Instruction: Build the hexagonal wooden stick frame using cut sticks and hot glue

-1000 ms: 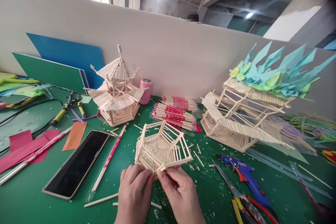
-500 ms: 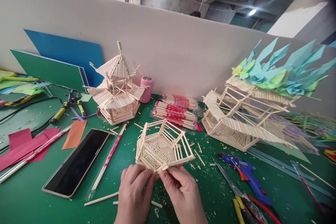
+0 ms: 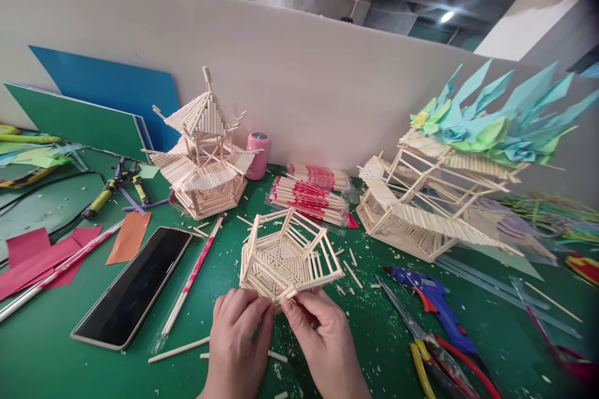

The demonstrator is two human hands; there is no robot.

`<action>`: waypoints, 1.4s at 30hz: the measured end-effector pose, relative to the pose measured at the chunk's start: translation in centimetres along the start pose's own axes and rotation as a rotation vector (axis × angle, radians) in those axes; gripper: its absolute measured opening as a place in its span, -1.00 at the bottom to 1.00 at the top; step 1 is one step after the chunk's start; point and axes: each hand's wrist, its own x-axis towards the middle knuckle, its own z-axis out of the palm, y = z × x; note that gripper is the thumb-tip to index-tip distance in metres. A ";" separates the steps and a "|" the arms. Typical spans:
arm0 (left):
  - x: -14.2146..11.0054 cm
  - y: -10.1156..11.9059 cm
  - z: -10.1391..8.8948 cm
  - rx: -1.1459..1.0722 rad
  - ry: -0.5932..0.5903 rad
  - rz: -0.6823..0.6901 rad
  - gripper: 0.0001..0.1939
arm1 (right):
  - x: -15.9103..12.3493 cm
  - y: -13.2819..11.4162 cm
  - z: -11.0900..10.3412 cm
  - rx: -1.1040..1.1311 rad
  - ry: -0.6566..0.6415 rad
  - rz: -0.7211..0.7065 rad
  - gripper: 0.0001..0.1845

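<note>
A six-sided wooden-stick frame (image 3: 281, 255), open at the top with a ribbed stick floor, sits tilted in front of me. My left hand (image 3: 241, 336) pinches its near edge left of the middle, fingertips pressed together. Just beside it, my right hand (image 3: 322, 336) grips the same near edge between thumb and fingers. The fingertips cover the part of the frame they hold, so any small stick between them cannot be made out. Under the hands lie a loose stick (image 3: 178, 350) and shorter stick pieces on the green table (image 3: 154, 380).
Behind stand a stick pagoda (image 3: 206, 156), a pink canister (image 3: 258, 156) and packs of sticks (image 3: 309, 199). A phone (image 3: 133, 287) lies left. To the right are a blue glue gun (image 3: 435, 305), pliers (image 3: 430, 349) and a stick model with paper leaves (image 3: 421, 218).
The whole view has shifted slightly. Both hands keep their hold at the frame's near edge, with hardly any movement.
</note>
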 end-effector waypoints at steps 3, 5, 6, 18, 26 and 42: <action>0.0 0.0 0.0 -0.001 -0.010 0.003 -0.84 | -0.1 0.0 -0.1 0.000 -0.002 0.010 -0.76; -0.2 -0.2 0.0 0.001 -0.032 0.005 -0.86 | -0.1 0.0 -0.1 0.001 -0.001 0.011 -0.76; -0.3 -0.3 0.0 0.003 -0.048 0.007 -0.87 | -0.1 0.0 -0.1 0.002 -0.001 0.012 -0.75; -0.3 -0.1 -0.1 -0.022 -0.047 0.003 -0.86 | 0.0 -0.1 0.0 0.012 -0.004 0.035 -0.75; 0.0 -0.1 -0.3 -0.012 -0.058 0.009 -0.83 | -0.2 0.1 0.1 0.012 0.003 0.025 -0.76; -1.3 -1.1 0.0 -0.054 -0.130 -0.068 -0.95 | -0.3 0.1 -0.1 0.030 -0.017 0.045 -0.76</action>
